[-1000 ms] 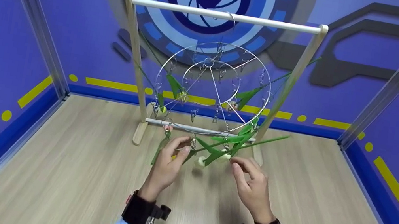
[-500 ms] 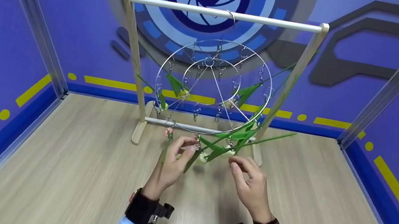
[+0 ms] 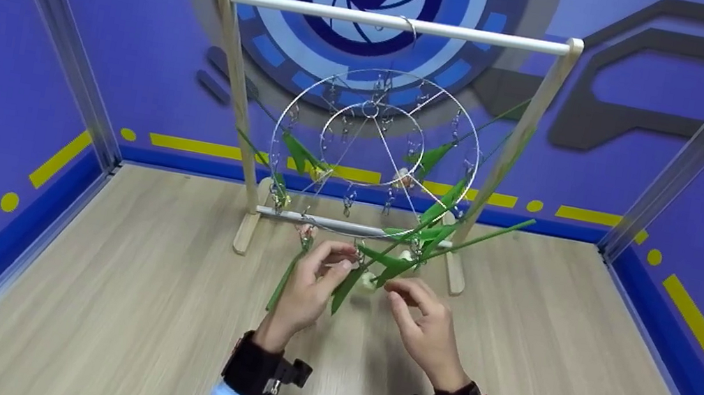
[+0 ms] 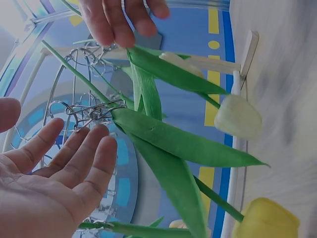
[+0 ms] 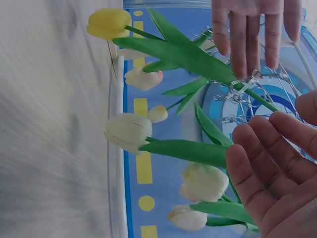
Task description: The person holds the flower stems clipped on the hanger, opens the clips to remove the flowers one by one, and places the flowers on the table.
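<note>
A round wire clip hanger (image 3: 370,111) hangs from a wooden rack's white top bar (image 3: 325,10). Several artificial tulips hang from its clips, heads down. My left hand (image 3: 327,268) is at the front clip (image 4: 94,113), fingers nearly straight and just below it, thumb apart. A green stem and leaf (image 4: 173,141) run out from that clip to a white tulip head (image 3: 369,281). My right hand (image 3: 410,300) hovers just right of that flower with relaxed fingers, holding nothing. The right wrist view shows the white tulip (image 5: 128,132), a yellow tulip (image 5: 108,22) and my left fingers (image 5: 245,34) over the clip.
The rack stands on a wooden tabletop (image 3: 128,317) near the back wall. Blue walls with yellow markings enclose it, with metal posts (image 3: 53,30) at the corners. More tulips (image 3: 403,179) hang on the hanger's far side.
The hanger has swung slightly to the right with its flowers. My left hand has risen to the front clip, and my right hand has drifted left toward the white tulip.
</note>
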Action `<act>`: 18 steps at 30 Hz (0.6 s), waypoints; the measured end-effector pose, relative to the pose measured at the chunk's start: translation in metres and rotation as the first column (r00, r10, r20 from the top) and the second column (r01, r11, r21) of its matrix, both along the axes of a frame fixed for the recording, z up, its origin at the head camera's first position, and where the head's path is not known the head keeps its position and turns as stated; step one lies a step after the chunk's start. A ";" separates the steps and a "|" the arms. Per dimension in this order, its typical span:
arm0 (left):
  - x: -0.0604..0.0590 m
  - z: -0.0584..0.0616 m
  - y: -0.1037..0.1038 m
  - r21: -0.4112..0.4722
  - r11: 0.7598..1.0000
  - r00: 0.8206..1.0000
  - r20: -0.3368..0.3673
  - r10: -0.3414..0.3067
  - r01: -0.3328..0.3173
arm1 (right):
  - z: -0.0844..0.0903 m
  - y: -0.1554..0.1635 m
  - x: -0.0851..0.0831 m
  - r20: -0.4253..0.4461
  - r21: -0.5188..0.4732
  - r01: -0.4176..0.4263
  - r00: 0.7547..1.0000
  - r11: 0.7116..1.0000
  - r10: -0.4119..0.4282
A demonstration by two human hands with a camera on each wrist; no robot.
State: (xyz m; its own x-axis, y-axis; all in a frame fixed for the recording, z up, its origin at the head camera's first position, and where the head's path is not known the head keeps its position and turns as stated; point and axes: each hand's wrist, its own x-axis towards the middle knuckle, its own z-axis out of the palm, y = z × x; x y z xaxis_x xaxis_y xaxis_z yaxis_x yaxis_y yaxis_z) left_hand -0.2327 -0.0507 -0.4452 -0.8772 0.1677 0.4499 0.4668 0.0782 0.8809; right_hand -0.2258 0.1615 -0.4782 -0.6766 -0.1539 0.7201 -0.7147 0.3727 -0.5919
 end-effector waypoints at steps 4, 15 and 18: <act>0.001 0.001 0.003 0.017 1.000 0.999 0.034 -0.018 0.017 | -0.006 -0.004 -0.003 0.080 0.035 -0.035 0.996 0.999 0.032; 0.002 0.005 0.013 0.105 0.991 0.992 0.084 -0.090 0.081 | -0.009 -0.009 -0.008 0.249 0.006 -0.009 0.968 1.000 0.008; 0.003 0.006 0.016 0.162 0.980 0.983 0.125 -0.133 0.112 | -0.009 -0.012 -0.009 0.299 -0.026 -0.007 0.954 1.000 0.015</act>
